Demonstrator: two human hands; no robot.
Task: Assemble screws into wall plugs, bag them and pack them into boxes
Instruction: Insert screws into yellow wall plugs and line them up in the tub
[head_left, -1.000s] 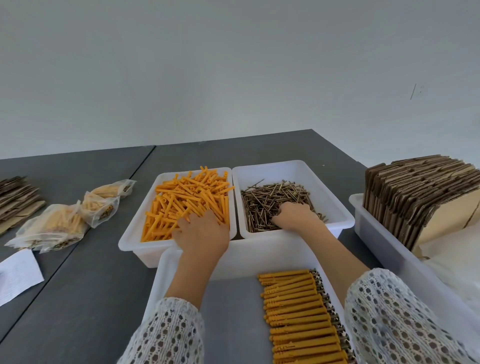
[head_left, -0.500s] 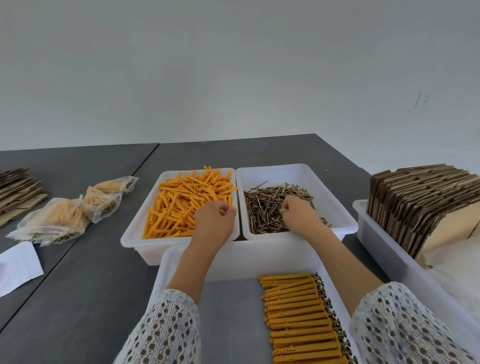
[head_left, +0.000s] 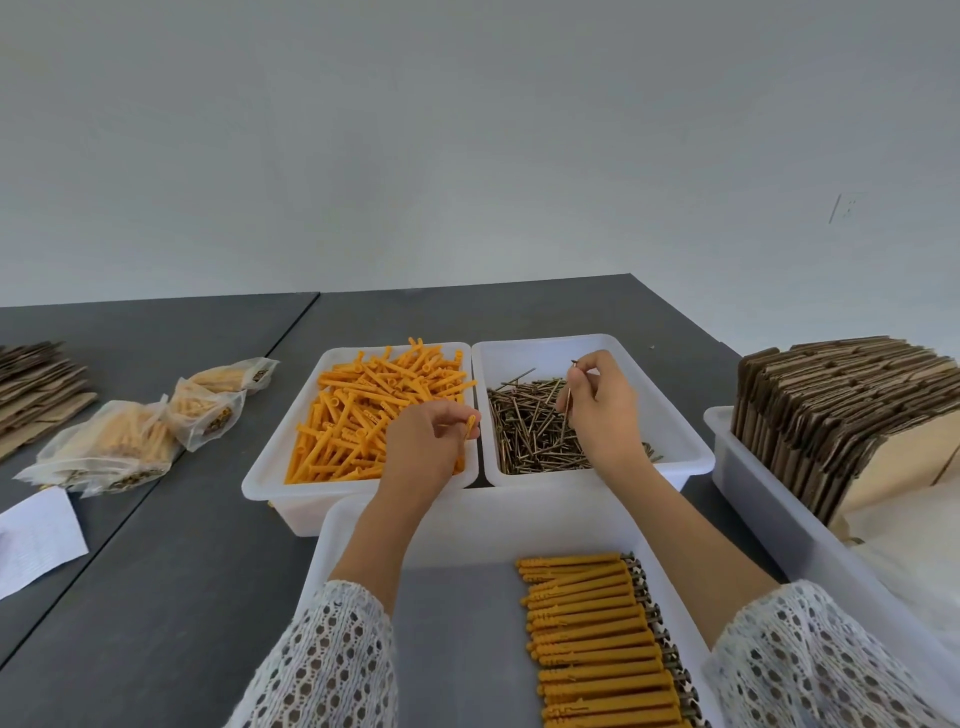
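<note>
My left hand (head_left: 421, 447) pinches one orange wall plug (head_left: 471, 425) above the right edge of the white bin of loose orange plugs (head_left: 358, 410). My right hand (head_left: 602, 410) pinches a single brown screw (head_left: 568, 397), held nearly upright over the white bin of loose screws (head_left: 530, 431). Both hands are lifted clear of the piles, a short gap between them. In the near white tray (head_left: 457, 525) lies a neat row of assembled plugs with screws (head_left: 592, 639).
Several clear bags of assembled plugs (head_left: 124, 441) lie on the grey table (head_left: 171, 561) at left, beside a white paper (head_left: 36, 540) and flat cardboard (head_left: 36, 384). A white bin at right (head_left: 758, 499) holds upright folded cardboard boxes (head_left: 841, 410).
Both hands were down in their bins a second ago. They have since lifted out, the left with a plug, the right with a screw.
</note>
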